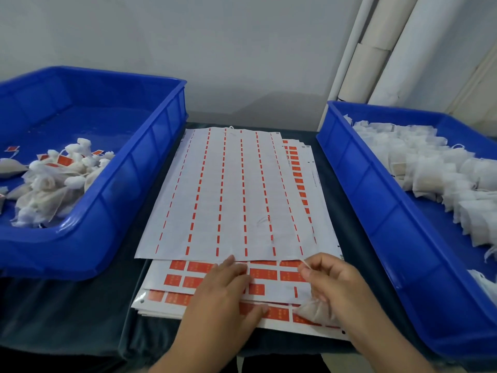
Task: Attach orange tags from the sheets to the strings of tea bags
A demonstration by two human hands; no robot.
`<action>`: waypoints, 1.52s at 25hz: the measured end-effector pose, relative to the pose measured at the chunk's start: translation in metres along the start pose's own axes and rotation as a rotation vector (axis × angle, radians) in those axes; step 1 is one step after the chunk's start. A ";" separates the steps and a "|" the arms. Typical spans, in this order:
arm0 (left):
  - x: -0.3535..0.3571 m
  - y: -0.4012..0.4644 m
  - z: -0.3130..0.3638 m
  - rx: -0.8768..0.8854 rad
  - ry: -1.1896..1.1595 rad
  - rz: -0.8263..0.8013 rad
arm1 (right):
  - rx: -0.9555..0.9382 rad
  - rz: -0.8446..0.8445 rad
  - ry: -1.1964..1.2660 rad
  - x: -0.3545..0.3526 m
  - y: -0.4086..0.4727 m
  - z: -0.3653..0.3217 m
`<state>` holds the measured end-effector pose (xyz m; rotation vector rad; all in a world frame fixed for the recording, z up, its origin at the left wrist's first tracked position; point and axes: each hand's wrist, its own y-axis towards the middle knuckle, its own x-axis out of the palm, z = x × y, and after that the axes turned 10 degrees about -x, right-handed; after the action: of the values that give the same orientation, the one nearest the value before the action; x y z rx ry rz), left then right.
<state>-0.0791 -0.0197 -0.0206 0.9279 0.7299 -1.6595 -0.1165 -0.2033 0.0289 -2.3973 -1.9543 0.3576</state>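
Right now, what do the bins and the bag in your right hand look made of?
Left bin and right bin: glossy moulded plastic, going by the highlights on the rims. Tea bag gripped by the right hand: thin translucent mesh or non-woven fabric, matte; which one is unclear.

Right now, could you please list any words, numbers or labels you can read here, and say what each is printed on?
None can be read.
Orange tags on the lower sheets: faint marks, too blurred.
Top sheet, far corner: small dark mark, too small.
Blue bins: no text visible.
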 end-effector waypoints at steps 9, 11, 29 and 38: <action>0.008 0.000 0.002 -0.004 0.015 0.048 | -0.176 -0.411 -0.962 0.018 0.028 -0.003; 0.009 -0.002 0.001 0.031 0.026 0.074 | -0.143 -0.418 -0.975 0.016 0.032 -0.001; -0.001 0.004 0.014 0.177 0.198 0.095 | -0.186 -0.442 -0.992 0.016 0.033 0.006; 0.002 0.002 0.016 0.016 0.027 0.136 | -0.198 -0.423 -0.964 0.017 0.033 0.009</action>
<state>-0.0809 -0.0346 -0.0141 0.9916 0.6577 -1.5378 -0.0833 -0.1950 0.0122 -1.9492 -2.8657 1.5717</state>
